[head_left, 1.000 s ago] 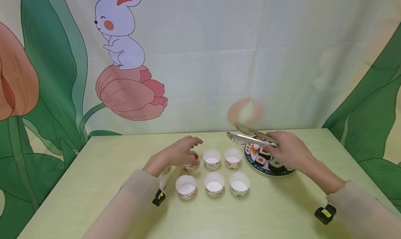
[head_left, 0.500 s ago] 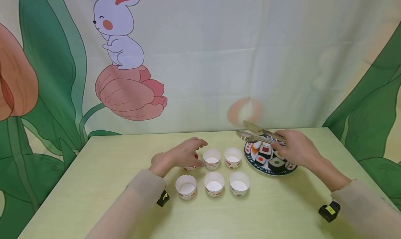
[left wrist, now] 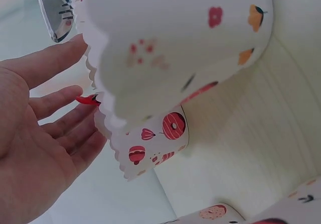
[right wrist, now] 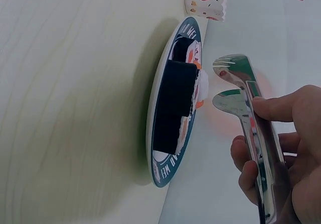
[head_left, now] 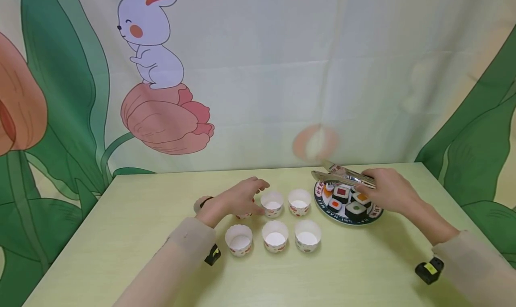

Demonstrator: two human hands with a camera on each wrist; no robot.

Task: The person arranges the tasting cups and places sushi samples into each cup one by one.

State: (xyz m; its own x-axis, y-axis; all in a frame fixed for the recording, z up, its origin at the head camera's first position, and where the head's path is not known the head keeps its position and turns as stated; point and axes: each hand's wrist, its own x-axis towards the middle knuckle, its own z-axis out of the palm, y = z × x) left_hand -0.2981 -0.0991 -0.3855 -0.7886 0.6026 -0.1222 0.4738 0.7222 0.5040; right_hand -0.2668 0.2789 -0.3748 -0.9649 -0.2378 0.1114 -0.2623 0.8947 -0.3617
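My left hand (head_left: 241,197) hovers over the back row of paper baking cups with its fingers spread. In the left wrist view, its fingertips are beside the scalloped rim of a cup (left wrist: 155,146); whether they touch is unclear. A small red item (left wrist: 88,100) shows at that rim. My right hand (head_left: 390,189) grips metal tongs (head_left: 342,178), their arms slightly apart with nothing between them. They are above a round dark-rimmed plate (head_left: 336,216). Several toy-like sushi pieces, including a roll with a green centre (head_left: 356,210), lie on it.
Front-row cups stand nearby: a left cup (head_left: 239,240), a middle one (head_left: 275,236) and a right one (head_left: 307,236). Two back-row cups are a white cup (head_left: 272,205) and another (head_left: 299,202) close to the plate. A printed cloth (head_left: 258,96) hangs behind the table (head_left: 322,280).
My right hand has moved right with the tongs, uncovering more of the sushi, and the tongs' arms have come closer together. My left hand has shifted slightly right.
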